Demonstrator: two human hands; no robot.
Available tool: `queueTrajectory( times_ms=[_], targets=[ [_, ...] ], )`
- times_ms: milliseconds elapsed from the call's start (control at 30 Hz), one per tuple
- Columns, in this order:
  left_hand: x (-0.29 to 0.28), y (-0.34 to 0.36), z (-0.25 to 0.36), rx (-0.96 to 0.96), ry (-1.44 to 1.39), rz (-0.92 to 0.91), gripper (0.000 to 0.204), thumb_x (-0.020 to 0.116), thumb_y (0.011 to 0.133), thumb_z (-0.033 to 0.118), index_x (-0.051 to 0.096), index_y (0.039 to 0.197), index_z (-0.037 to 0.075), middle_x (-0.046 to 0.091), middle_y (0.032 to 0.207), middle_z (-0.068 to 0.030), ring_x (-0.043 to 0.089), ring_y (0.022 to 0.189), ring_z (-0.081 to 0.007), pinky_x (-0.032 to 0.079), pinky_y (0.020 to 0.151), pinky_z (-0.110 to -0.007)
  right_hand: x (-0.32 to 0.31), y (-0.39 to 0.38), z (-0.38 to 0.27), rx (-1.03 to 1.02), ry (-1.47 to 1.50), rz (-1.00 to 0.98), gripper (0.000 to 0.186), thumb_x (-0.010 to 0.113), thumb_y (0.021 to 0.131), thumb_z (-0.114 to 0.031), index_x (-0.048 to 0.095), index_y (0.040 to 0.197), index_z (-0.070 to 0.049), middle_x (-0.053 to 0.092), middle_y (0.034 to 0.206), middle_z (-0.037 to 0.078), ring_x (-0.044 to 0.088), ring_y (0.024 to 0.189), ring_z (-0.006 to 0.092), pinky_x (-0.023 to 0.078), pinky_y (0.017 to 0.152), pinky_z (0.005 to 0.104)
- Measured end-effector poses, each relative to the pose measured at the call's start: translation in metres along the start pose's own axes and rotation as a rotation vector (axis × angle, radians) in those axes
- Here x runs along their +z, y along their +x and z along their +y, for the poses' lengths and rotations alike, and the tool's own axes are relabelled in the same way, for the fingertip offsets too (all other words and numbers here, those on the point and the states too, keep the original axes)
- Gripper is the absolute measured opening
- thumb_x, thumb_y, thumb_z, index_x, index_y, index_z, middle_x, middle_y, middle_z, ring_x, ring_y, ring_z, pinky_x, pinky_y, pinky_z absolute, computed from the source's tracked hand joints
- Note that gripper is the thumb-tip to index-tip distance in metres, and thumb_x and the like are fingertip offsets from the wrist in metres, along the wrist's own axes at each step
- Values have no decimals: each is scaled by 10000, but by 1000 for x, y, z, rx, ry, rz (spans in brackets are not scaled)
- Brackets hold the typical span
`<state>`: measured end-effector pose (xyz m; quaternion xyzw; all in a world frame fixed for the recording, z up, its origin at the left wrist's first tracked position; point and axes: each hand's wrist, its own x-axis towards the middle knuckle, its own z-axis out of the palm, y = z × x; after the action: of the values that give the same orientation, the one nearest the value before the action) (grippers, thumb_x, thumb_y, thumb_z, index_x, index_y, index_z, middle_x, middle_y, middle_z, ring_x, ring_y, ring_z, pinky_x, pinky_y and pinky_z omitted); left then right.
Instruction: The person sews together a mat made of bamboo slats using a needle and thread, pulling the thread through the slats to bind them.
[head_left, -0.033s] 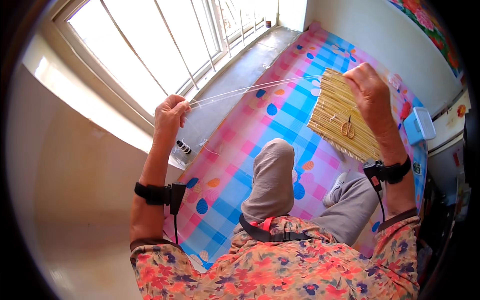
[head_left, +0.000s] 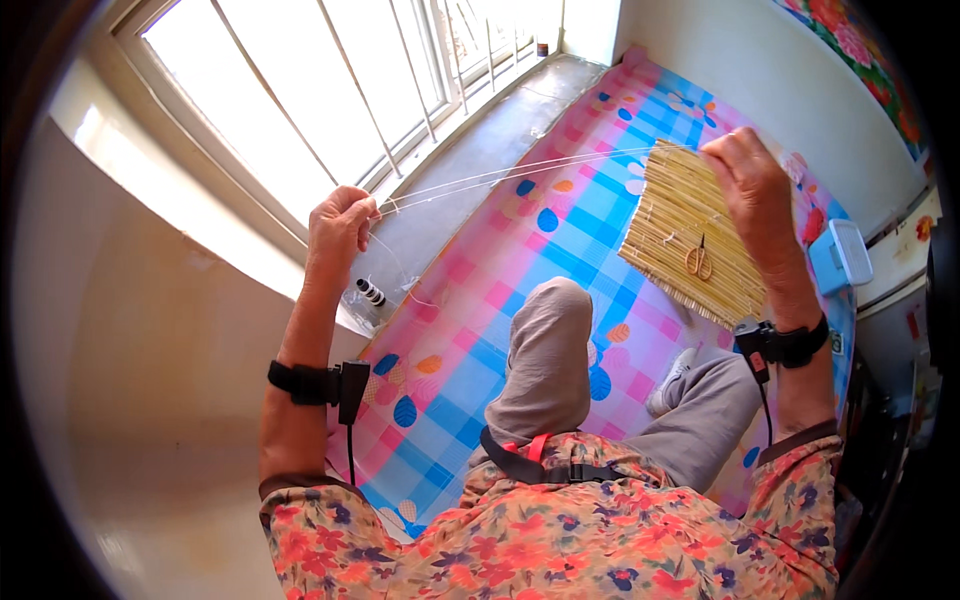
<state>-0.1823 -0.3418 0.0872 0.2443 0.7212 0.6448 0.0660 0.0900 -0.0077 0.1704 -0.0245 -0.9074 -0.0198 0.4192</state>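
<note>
A thin white thread [head_left: 520, 165] runs in long strands between my two raised hands, with a loose end dangling below the left one. My left hand [head_left: 340, 228] pinches it beside the window, fingers closed. My right hand [head_left: 750, 195] grips the other end above a straw mat [head_left: 675, 210], its fingertips curled together. Gold-handled scissors [head_left: 698, 258] lie on that mat. Beneath my left hand, a small black-and-white cylinder [head_left: 370, 292], like a spool, rests on the grey sill by a loose bit of thread.
The barred window [head_left: 300, 90] and grey ledge [head_left: 500, 115] run along the left. The pink-and-blue checked covering [head_left: 480, 400] lies under my bent legs. A blue lidded container [head_left: 838, 255] stands at the right near a pale wall [head_left: 720, 40]; a small dark jar [head_left: 542, 48] sits by the window.
My right hand has moved slightly to the right, drawing the thread with it; my left hand is nearly still. The whole view has shifted very slightly.
</note>
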Motion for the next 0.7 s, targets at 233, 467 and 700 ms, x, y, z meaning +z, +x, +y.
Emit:
queueTrajectory(
  times_ms=[233, 467, 700],
  targets=[
    [-30, 2, -27, -12, 33, 17, 80, 571, 844, 80, 603, 786, 38, 587, 682, -28, 442, 492, -31, 385, 452, -186, -21, -41, 70, 174, -98, -2, 59, 599, 813, -3, 550, 835, -28, 530, 781, 117, 557, 685, 291, 448, 606, 332],
    [-32, 18, -96, 25, 151, -58, 92, 588, 821, 75, 606, 744, 28, 583, 634, -1, 503, 534, -50, 428, 494, -204, -18, -101, 103, 379, -111, -186, 61, 600, 803, -10, 549, 834, -24, 529, 790, 116, 551, 716, 296, 443, 628, 337],
    [-6, 9, -142, 16, 261, -51, 114, 586, 809, 85, 580, 738, -5, 565, 580, -27, 552, 536, -75, 456, 508, -229, -25, -122, 85, 394, -149, -234, 47, 586, 807, -8, 548, 832, -23, 532, 802, 127, 552, 750, 312, 446, 637, 352]
  ],
)
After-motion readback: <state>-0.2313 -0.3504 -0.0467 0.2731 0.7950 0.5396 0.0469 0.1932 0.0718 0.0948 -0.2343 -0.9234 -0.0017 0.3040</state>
